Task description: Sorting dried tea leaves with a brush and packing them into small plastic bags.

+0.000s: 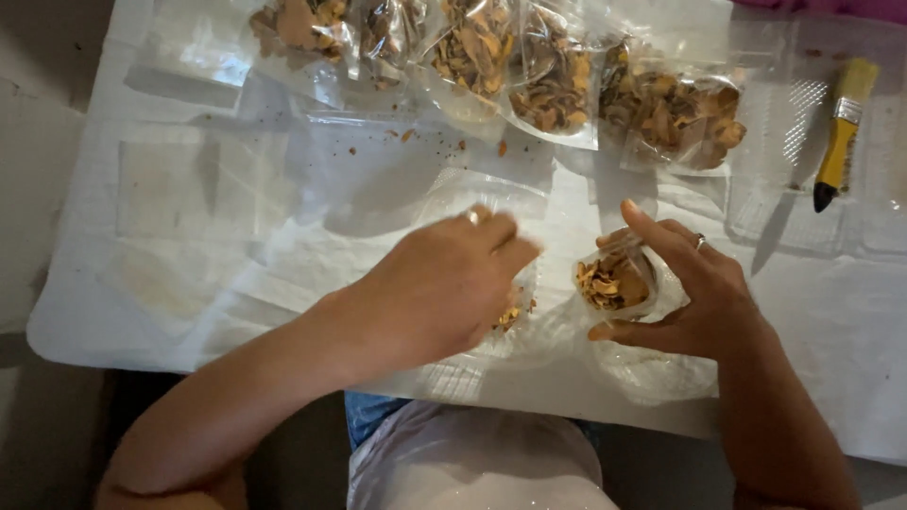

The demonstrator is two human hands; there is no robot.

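My right hand point(697, 291) holds a small clear plastic bag point(616, 280) upright by its mouth; the bag holds brown dried chips. A ring sits on one finger of that hand. My left hand point(442, 283) hovers just left of the bag, fingers curled together over a clear tray point(491, 198). A few brown chips point(511, 315) show under its fingertips. Whether the left fingers pinch any chips is hidden by the back of the hand.
Several filled clear bags of brown chips point(553, 80) lie along the far edge of the white-covered table point(189, 246). A yellow-handled brush point(841, 132) rests on clear plastic at far right. Crumbs point(406, 137) dot the middle. A large clear bag point(472, 463) lies in my lap.
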